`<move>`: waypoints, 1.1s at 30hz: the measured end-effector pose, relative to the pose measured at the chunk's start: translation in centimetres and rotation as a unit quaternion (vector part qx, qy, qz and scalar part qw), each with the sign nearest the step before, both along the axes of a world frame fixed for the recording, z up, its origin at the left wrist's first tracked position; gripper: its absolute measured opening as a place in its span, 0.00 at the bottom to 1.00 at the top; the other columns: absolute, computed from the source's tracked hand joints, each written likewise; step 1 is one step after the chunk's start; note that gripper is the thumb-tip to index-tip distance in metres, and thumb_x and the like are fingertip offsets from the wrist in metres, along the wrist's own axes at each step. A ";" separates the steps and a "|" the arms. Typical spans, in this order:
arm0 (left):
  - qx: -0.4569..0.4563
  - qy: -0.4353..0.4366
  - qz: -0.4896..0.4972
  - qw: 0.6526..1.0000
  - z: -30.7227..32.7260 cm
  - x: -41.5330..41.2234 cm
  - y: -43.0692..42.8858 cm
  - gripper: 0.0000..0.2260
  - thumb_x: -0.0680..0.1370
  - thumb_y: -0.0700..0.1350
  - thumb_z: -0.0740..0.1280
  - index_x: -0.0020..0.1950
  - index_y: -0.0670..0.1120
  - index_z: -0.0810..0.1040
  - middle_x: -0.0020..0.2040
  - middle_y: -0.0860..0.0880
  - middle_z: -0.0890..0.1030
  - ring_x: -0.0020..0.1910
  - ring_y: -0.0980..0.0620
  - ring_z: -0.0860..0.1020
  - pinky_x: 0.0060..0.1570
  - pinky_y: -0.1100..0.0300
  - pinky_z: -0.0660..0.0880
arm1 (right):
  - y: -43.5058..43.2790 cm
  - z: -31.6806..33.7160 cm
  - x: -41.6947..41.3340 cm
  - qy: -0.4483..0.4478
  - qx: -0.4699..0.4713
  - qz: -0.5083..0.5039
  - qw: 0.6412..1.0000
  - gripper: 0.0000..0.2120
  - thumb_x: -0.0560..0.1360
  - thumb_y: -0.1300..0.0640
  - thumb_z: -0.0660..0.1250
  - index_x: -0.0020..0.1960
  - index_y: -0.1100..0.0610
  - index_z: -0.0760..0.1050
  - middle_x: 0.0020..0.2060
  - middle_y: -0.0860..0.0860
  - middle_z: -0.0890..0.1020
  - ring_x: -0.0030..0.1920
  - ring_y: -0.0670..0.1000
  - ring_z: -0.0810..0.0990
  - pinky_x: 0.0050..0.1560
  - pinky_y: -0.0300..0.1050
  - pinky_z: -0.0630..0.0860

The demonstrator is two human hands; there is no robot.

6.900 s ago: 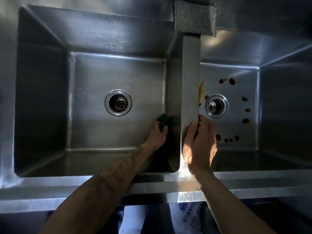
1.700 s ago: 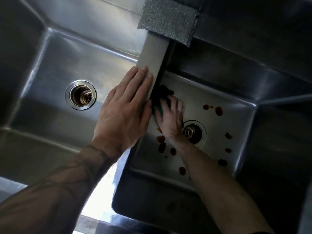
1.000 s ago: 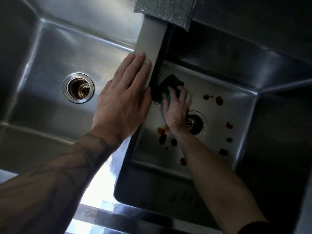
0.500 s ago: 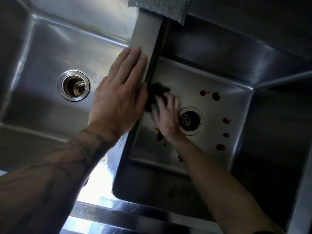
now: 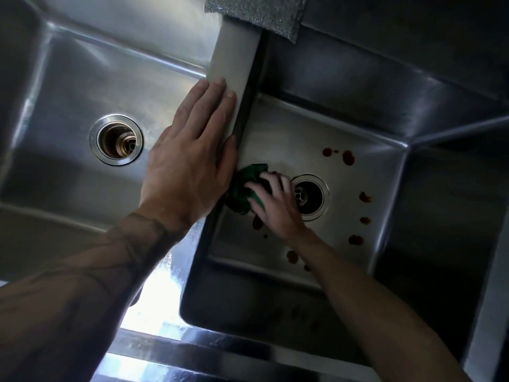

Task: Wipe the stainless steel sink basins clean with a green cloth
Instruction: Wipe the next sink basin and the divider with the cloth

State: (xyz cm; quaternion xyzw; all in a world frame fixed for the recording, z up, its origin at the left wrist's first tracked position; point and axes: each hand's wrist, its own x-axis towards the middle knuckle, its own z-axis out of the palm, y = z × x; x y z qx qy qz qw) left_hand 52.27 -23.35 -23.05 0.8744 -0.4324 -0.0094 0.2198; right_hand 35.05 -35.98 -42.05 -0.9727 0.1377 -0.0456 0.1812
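Observation:
My right hand (image 5: 276, 204) presses a crumpled green cloth (image 5: 243, 188) onto the floor of the right basin (image 5: 281, 133), against its left wall and just left of the drain (image 5: 309, 196). Reddish-brown sauce spots (image 5: 347, 158) dot the floor around that drain, some beside my wrist. My left hand (image 5: 192, 158) lies flat, fingers together, on the steel divider (image 5: 234, 67) between the basins. The left basin (image 5: 82, 84) looks free of spots, with its own drain (image 5: 116, 139).
A grey scouring pad (image 5: 256, 12) lies across the far end of the divider. The sink's front rim (image 5: 165, 354) runs along the bottom, glaring with reflected light. Dark steel walls close the right basin on the right.
Over the last second my right hand has slid the cloth back toward me along the left wall, from the far corner to beside the drain; spots there are gone. My left hand stays put.

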 end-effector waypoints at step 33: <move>0.005 0.010 0.007 1.000 0.0 0.1 0.0 0.23 0.86 0.47 0.58 0.80 0.41 0.69 0.82 0.45 0.67 0.83 0.46 0.63 0.71 0.44 0.75 | 5.5 0.5 0.8 0.005 0.039 -0.132 0.990 0.17 0.80 0.50 0.68 0.67 0.54 0.77 0.67 0.59 0.73 0.63 0.63 0.71 0.64 0.59 0.71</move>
